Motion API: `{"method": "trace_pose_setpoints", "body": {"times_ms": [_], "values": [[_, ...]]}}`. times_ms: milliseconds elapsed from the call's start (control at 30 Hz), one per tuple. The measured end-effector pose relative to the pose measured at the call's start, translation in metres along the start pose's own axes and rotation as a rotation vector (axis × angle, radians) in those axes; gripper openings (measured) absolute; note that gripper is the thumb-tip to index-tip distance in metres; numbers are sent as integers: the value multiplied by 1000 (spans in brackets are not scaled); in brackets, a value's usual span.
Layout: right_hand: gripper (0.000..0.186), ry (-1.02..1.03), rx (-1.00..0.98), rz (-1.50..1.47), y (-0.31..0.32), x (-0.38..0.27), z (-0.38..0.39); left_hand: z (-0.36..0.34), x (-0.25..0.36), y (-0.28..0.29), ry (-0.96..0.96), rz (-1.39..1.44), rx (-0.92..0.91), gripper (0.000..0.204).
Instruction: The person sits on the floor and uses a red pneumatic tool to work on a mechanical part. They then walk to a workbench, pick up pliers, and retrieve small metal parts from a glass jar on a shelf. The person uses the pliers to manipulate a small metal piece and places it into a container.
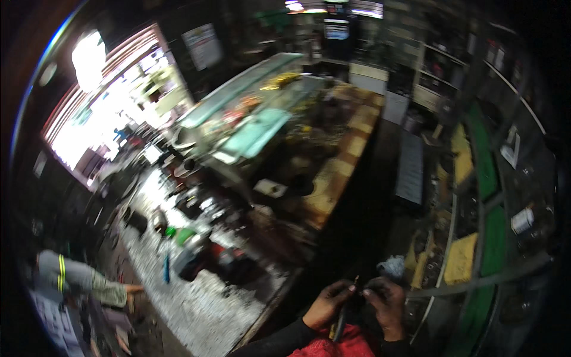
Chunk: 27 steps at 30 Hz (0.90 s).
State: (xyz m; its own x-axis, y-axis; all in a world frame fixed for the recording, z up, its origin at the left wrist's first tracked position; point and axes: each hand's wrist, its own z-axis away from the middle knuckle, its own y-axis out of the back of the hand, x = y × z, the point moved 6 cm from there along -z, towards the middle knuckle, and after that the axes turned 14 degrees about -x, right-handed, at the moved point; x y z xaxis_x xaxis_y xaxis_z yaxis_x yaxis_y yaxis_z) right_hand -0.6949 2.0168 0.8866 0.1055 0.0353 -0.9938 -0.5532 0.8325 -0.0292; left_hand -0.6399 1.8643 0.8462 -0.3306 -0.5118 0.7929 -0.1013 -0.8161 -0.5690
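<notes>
At the bottom of the head view, my left hand [332, 303] is closed around a dark, slender object [340, 321] with some yellow low on it, and a thin brassy tip [356, 279] shows above my thumb. My right hand [385, 303] has its fingers curled close beside that tip, holding something small and dark that I cannot make out. Red fabric [321, 348] lies below both hands.
A scuffed metal bench [232, 321] bears blurred parts and tools at my left. Beyond it stand a glass-topped case [250, 134] and wooden counter [330, 202]. Compartmented shelving [493, 238] lines my right. A person [80, 276] in grey with reflective stripes is at far left.
</notes>
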Motion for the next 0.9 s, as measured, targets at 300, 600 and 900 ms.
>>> {"method": "trace_pose_setpoints", "body": {"times_ms": [300, 600, 900], "values": [[8, -39, 199, -134, 120, 16, -82, -153, 18, -39, 76, -152, -77, 22], [44, 103, -221, -182, 150, 46, -320, -258, 89, 88, -98, -171, 266, 18], [77, 381, -246, 751, 189, 45, -629, -272, 176, 167, -246, 148, 708, 17]]}}
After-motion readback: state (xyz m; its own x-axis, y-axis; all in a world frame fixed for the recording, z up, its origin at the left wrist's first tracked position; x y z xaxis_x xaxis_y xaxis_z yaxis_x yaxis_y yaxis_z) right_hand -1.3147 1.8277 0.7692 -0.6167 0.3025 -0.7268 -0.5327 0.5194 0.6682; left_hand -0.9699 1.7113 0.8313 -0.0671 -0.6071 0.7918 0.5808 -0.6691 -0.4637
